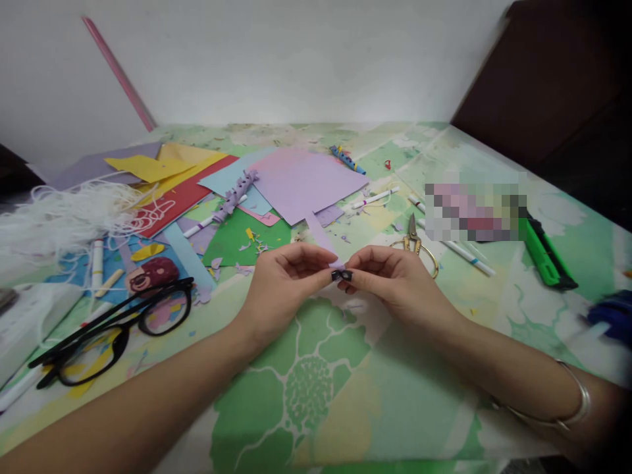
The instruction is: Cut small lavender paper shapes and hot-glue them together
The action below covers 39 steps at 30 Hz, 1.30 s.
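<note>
Head view: at center frame, the left hand [291, 273] and right hand [385, 273] are pinching a purple paper strip [320, 234], fingers closed, thumbs nearly touching.

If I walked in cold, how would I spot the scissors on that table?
Start at the flowered tablecloth and find the person's right hand. The scissors lie just beyond it, blades pointing away from the person. Their gold loop handles set them apart from the straight white pens and green cutter nearby.
</note>
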Motion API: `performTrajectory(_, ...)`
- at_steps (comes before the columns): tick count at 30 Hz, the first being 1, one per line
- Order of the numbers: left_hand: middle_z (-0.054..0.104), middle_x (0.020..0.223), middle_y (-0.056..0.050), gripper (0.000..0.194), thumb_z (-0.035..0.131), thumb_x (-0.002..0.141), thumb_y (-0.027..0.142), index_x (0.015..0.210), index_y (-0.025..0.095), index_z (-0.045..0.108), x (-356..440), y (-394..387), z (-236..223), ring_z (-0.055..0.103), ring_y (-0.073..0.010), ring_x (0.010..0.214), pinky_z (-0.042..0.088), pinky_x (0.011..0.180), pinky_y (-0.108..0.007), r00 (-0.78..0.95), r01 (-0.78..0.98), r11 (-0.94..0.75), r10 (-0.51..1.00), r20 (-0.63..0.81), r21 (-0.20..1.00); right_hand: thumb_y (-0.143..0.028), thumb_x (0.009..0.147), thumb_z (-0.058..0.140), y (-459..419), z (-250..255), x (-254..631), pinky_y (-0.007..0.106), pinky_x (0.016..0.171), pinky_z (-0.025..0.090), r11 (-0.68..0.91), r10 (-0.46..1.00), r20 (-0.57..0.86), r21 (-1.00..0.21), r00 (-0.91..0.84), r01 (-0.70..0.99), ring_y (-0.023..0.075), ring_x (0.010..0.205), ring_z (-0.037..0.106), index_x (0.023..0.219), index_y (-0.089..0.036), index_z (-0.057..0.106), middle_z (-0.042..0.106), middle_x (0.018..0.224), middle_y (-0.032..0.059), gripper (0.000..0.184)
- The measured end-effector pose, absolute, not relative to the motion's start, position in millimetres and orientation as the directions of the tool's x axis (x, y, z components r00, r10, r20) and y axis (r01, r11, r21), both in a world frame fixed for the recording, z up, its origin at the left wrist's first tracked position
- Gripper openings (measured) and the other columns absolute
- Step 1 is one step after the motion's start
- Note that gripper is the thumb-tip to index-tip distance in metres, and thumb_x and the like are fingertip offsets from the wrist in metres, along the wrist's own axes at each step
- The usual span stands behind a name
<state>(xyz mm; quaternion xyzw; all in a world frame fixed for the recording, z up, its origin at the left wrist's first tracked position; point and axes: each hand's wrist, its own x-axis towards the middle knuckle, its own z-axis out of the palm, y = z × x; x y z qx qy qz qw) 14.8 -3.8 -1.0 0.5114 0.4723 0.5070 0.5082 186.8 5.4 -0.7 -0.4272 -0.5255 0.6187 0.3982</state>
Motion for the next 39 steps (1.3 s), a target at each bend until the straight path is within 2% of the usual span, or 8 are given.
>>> performTrajectory(10, 0.072, 0.080, -0.003, 0.020, 0.080, 0.065, 0.015, 0.083, 0.017, 0.073, 15.5, -6.0, -1.3, 0.067, -0.0140, 0.073, 0.056, 0.071, -0.025, 0.050, -0.070, -0.031, 0.998, 0.035, 0.997, -0.027, 0.071, 0.074, 6.0, -2.1, 188.5, 0.025, 0.067, 0.050, -0.186, 0.935, -0.134, -0.974, -0.327, -0.132, 0.0125, 0.068, 0.064, 0.072, -0.018, 0.064, 0.068, 0.070, 0.0011, 0.014)
performTrajectory(19, 0.073, 0.081, -0.002, 0.015, 0.079, 0.069, 0.020, 0.082, 0.017, 0.072, 15.6, -5.2, -1.6, 0.067, -0.0118, 0.074, 0.055, 0.072, -0.021, 0.059, -0.089, -0.035, 0.997, 0.040, 0.995, -0.028, 0.069, 0.076, 5.7, 0.7, 187.1, 0.024, 0.066, 0.050, -0.222, 0.930, -0.167, -0.965, -0.328, -0.138, 0.0119, 0.067, 0.064, 0.072, -0.017, 0.065, 0.068, 0.070, 0.0017, 0.016)
performTrajectory(30, 0.070, 0.080, -0.002, 0.020, 0.081, 0.065, 0.018, 0.082, 0.017, 0.071, 13.8, -2.3, -10.0, 0.064, -0.0117, 0.073, 0.053, 0.071, -0.022, 0.057, -0.145, -0.006, 0.998, 0.014, 0.989, -0.021, 0.061, 0.079, 5.4, 1.2, 185.6, 0.024, 0.063, 0.051, -0.267, 0.925, -0.208, -0.951, -0.318, -0.156, 0.0120, 0.064, 0.064, 0.073, -0.018, 0.064, 0.068, 0.070, 0.0001, 0.019)
performTrajectory(39, 0.067, 0.076, 0.001, 0.017, 0.078, 0.066, 0.012, 0.080, 0.016, 0.069, 16.2, -1.8, -8.7, 0.062, -0.0081, 0.070, 0.051, 0.067, -0.018, 0.077, -0.178, 0.027, 0.997, -0.014, 0.984, -0.023, 0.065, 0.078, 3.8, 1.6, 185.0, 0.024, 0.065, 0.051, -0.252, 0.922, -0.190, -0.956, -0.336, -0.151, 0.0120, 0.065, 0.065, 0.074, -0.017, 0.065, 0.069, 0.070, 0.0010, 0.017)
